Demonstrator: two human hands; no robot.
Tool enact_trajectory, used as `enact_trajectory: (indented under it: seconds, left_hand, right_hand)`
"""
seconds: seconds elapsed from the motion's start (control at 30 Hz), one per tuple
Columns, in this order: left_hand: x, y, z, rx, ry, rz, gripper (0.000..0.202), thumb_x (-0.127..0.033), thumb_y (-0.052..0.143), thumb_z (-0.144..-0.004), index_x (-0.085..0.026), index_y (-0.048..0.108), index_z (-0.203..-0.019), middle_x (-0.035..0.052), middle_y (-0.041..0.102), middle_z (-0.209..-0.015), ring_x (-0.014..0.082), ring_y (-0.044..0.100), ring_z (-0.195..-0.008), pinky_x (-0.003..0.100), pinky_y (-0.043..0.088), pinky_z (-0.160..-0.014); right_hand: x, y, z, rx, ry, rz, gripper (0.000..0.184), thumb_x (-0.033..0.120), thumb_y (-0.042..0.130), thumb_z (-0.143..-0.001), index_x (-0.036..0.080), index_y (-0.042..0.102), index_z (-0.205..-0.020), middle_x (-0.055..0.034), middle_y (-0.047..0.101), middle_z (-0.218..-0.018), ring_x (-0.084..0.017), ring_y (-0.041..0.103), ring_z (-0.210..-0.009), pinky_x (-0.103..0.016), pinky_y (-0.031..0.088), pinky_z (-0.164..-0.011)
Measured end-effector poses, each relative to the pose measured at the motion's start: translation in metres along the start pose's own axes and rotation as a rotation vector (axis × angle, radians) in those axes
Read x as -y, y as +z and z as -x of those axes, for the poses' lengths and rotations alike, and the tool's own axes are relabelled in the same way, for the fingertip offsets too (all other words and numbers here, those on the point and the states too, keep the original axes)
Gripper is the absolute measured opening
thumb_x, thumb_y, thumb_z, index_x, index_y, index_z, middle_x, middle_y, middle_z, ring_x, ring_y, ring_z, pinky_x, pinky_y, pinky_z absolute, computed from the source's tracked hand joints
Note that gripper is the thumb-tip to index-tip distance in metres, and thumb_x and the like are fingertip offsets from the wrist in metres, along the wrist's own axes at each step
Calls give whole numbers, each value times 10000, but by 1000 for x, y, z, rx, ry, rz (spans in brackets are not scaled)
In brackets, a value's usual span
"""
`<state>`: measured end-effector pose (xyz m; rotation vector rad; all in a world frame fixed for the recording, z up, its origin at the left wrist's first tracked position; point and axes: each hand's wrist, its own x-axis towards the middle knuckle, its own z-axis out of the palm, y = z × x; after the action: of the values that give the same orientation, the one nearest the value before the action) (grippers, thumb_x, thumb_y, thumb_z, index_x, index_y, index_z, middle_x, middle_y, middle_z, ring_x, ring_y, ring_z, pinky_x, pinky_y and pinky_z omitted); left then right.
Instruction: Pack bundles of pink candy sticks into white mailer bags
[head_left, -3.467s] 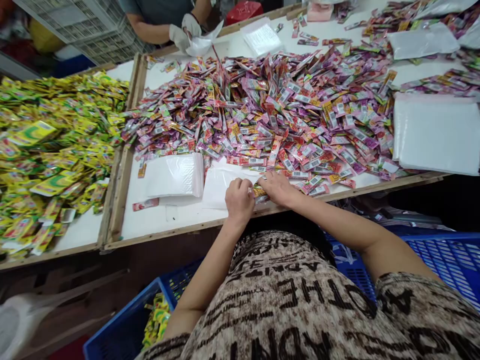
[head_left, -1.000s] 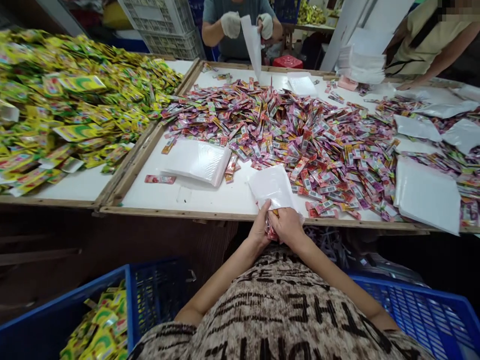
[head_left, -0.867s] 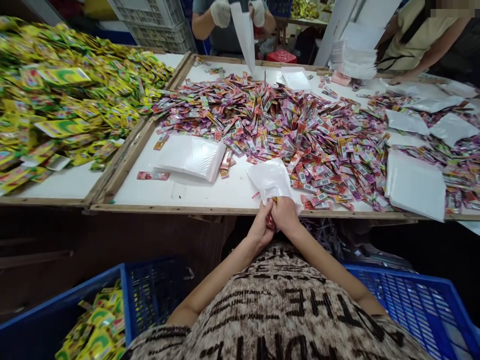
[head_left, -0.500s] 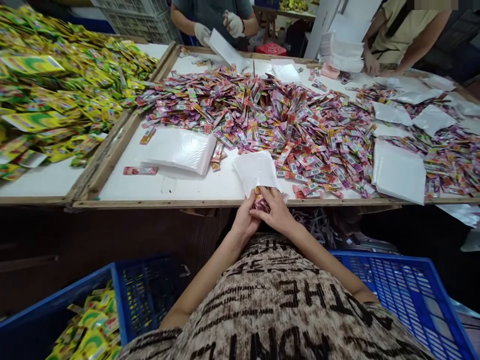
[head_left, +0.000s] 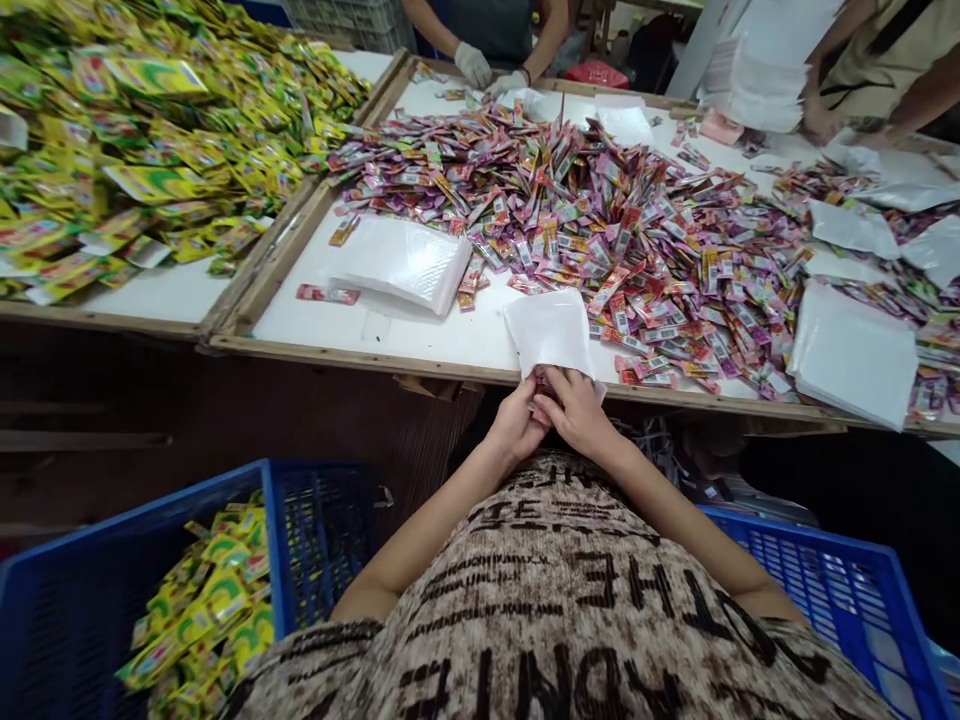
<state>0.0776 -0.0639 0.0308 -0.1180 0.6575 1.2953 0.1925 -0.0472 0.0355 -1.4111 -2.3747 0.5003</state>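
Note:
A white padded envelope (head_left: 550,328) lies at the table's front edge, its open end toward me. My left hand (head_left: 516,422) is closed at the near left corner of that opening. My right hand (head_left: 576,410) is beside it, fingers curled over small reddish sachets (head_left: 543,390) at the envelope's mouth. The hands largely cover these sachets, so how far in they sit is hidden. Just beyond lies a big heap of small pink and purple sachets (head_left: 600,220).
To the left are a stack of white padded envelopes (head_left: 401,262) and a single red sachet (head_left: 327,294); another envelope stack (head_left: 855,350) sits right. Yellow packets (head_left: 165,150) fill the adjoining table. Blue crates (head_left: 274,560) flank me. Two people work opposite, one wearing white gloves (head_left: 474,65).
The view has shifted, so the table appears farther right and higher. My fingers have moved deeper over the sachets at the envelope's mouth. The gloved person has lowered the white envelope.

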Motion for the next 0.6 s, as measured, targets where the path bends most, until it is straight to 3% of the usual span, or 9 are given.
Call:
enact_trajectory:
  seconds: [0.07, 0.13, 0.27, 0.4, 0.53, 0.6]
  left_hand:
    - [-1, -2, -3, -44, 24, 36, 194, -156, 518, -983, -107, 700, -938, 66, 732, -877, 96, 683, -787, 187, 541, -807]
    - [-3, -6, -7, -80, 61, 69, 199, -116, 503, -972, -115, 689, -901, 49, 716, -814, 87, 669, -746, 181, 535, -785]
    - [-12, -16, -9, -41, 13, 3, 204, -108, 495, -940, -117, 677, -849, 54, 707, -765, 124, 644, -654, 281, 567, -734]
    - [-15, -21, 1, -71, 53, -142, 99, -115, 612, -862, -119, 689, -924, 61, 724, -816, 146, 661, -671, 304, 578, -720]
    - [-2, -19, 14, 148, -6, -198, 302, -155, 697, -818, -174, 675, -1119, 93, 741, -1077, 238, 714, -941, 450, 591, -889]
    - [6, -19, 16, 150, -59, -222, 309, -135, 704, -793, -167, 679, -1100, 109, 742, -1080, 271, 711, -1003, 511, 573, -941]
  right_hand:
    - [5, 3, -4, 61, 23, 113, 462, 377, 428, -1015, 186, 512, -1426, -195, 572, -1317, -335, 545, -1170, -470, 429, -1000]
    - [6, 6, -17, 180, 35, 137, 421, 356, 406, -1027, 150, 573, -1353, -200, 642, -1207, -321, 594, -1090, -445, 444, -954]
    - [-3, 2, -40, 336, -39, -40, 310, 313, 507, -993, 147, 634, -1222, -129, 700, -1085, -240, 629, -979, -339, 455, -876]
    - [-17, -7, -25, 271, -98, -134, 459, 394, 638, -903, 161, 574, -1293, -121, 663, -1129, -252, 589, -1014, -348, 462, -872]
    - [-21, -13, 2, 78, 13, -15, 319, 288, 498, -951, 131, 622, -1200, -162, 663, -1115, -288, 585, -1048, -413, 461, -933]
    - [-18, -10, 8, 44, 68, 86, 332, 287, 460, -976, 97, 628, -1191, -195, 673, -1125, -309, 605, -1056, -441, 461, -955]
